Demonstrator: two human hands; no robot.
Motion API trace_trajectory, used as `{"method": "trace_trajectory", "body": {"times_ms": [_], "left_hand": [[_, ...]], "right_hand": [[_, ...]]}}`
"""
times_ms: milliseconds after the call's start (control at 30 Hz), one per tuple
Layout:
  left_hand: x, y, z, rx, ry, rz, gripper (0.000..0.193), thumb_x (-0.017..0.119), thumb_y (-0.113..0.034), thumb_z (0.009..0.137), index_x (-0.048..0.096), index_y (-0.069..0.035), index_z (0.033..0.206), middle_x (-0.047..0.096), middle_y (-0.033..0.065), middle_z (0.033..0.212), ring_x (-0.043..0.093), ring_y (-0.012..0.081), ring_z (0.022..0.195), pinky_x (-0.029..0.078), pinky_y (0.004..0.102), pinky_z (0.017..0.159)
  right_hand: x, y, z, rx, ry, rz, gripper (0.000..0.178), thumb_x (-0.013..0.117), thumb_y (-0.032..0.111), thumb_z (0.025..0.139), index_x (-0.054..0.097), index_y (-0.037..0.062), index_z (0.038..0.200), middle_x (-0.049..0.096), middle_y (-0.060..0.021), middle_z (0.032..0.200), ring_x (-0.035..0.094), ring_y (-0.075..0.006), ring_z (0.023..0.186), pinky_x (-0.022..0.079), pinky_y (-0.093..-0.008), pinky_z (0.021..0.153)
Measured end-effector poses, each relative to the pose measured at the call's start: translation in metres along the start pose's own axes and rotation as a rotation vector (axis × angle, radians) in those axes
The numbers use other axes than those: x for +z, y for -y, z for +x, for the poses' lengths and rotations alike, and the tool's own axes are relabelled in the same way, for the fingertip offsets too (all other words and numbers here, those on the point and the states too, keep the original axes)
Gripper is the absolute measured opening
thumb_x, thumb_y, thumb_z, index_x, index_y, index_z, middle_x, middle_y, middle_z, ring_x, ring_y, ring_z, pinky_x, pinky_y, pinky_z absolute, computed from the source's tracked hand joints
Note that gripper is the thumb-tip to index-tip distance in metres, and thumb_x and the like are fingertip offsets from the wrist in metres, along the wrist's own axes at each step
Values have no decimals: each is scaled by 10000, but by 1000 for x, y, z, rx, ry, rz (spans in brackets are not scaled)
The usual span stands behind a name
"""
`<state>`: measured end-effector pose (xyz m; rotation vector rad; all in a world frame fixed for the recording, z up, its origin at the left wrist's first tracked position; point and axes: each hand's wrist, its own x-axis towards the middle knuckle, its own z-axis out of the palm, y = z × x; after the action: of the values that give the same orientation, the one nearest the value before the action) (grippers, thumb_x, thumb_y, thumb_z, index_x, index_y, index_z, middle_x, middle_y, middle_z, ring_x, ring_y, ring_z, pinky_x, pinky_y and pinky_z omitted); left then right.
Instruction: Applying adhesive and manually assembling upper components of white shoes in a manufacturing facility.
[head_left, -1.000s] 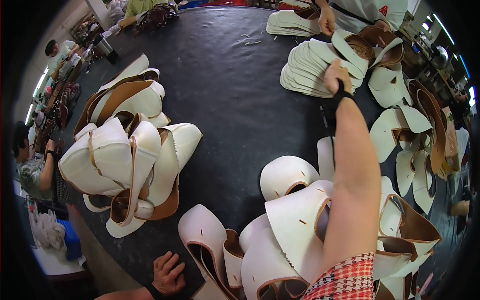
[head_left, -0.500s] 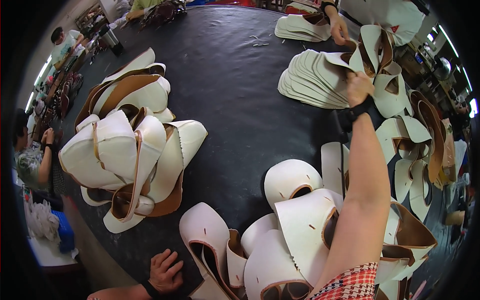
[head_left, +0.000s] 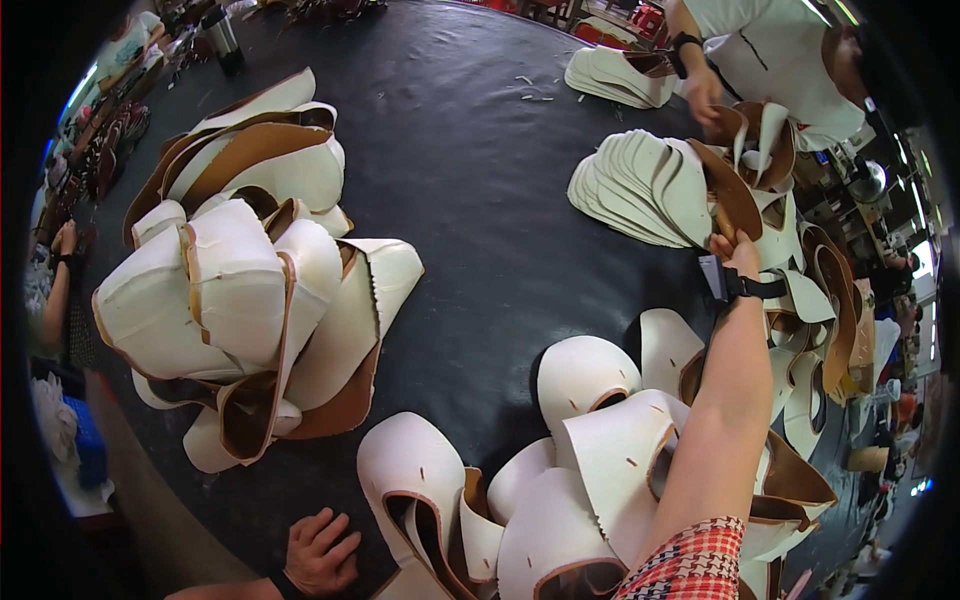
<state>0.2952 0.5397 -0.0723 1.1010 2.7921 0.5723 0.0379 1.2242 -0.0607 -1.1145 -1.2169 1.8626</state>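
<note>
My right hand (head_left: 735, 250) reaches far across the black table at the right. Its fingers are closed on the near end of a leather shoe upper (head_left: 730, 195), tilted so that its brown face shows. This piece stands against the right side of a fanned stack of cream shoe uppers (head_left: 640, 185). My left hand (head_left: 318, 555) lies on the table near the front edge, fingers loosely apart and holding nothing. To its right sits a heap of white uppers with brown edges (head_left: 420, 450), partly hidden by my right forearm.
A tall pile of white and brown uppers (head_left: 235, 290) stands at the left of the black table (head_left: 470, 200). More uppers (head_left: 800, 300) run along the right edge. A co-worker's hand (head_left: 703, 98) is at the far right, by a smaller stack (head_left: 618, 77). White scraps lie at the back.
My right hand has drawn a little nearer to me, and the upper in it now shows its brown face beside the stack. The co-worker's hand has shifted. The view has turned slightly.
</note>
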Motion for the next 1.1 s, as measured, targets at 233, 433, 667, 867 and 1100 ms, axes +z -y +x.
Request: {"method": "trace_trajectory", "body": {"times_ms": [233,433,667,867,1100], "left_hand": [[-1,-1,-3,-21,10,-8,374,652,-142,589,647,-111,963,553,115,1161,451,315,1176,370,452,907],[0,0,-3,-10,-2,-29,350,649,-144,595,652,-116,944,561,113,1147,453,313,1175,369,450,909],[-1,-1,1,-6,-5,-28,357,644,-124,593,648,-105,950,565,125,1137,455,318,1174,369,452,909],[-3,-3,0,-25,4,-21,364,640,-116,592,639,-97,955,559,137,1147,451,324,1174,366,460,911],[-2,-6,1,-28,3,-19,396,627,-123,604,616,-96,999,542,149,1169,444,330,1180,355,464,923]], "right_hand": [[-3,6,-6,5,-5,-31,213,477,211,934,466,32,1049,592,-135,659,620,-266,610,562,-357,598],[-6,7,-4,-5,-10,-34,196,496,211,928,468,40,1021,592,-134,669,622,-265,628,565,-359,630],[-4,8,-6,-85,-21,-104,217,532,250,912,507,44,978,601,-126,695,619,-236,613,552,-332,599],[47,-17,-85,-1448,-9,-1634,132,571,138,726,641,76,818,605,-119,967,578,-323,893,448,-411,778],[68,-10,-35,-1032,383,-1526,298,516,32,718,528,-83,992,561,-184,1070,580,-330,914,472,-373,782]]}}
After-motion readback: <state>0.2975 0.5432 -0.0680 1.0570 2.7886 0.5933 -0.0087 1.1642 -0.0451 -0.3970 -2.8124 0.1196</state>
